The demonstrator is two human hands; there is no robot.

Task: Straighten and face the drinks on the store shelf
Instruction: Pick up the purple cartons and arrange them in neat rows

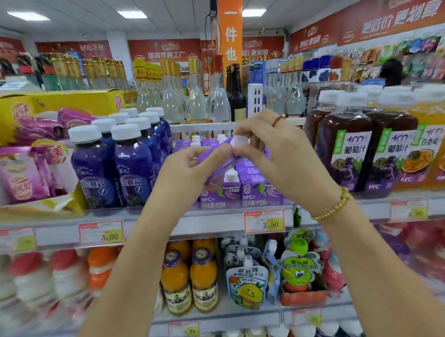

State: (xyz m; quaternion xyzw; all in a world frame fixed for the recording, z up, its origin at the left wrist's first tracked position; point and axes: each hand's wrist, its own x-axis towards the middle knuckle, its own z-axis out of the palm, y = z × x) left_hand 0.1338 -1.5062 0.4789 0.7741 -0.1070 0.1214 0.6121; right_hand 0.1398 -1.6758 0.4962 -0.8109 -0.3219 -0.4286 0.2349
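Small purple juice cartons [251, 192] with white caps stand in rows on the middle shelf [214, 220]. One purple carton [223, 159] is lifted and tilted above the rows. My left hand [191, 167] pinches its purple body from the left. My right hand [275, 150] pinches its white cap [239, 141] from the right; a red ring sits on one finger and a gold bead bracelet on the wrist. Blue bottles [130, 159] with white caps stand left of the cartons.
Dark grape juice bottles [344, 148] and orange juice bottles [431, 147] stand to the right. A yellow box of pink pouches [24, 175] sits left. Glass bottles [196, 96] line the top. Orange bottles [188, 279] and spout pouches [247, 284] fill the lower shelf.
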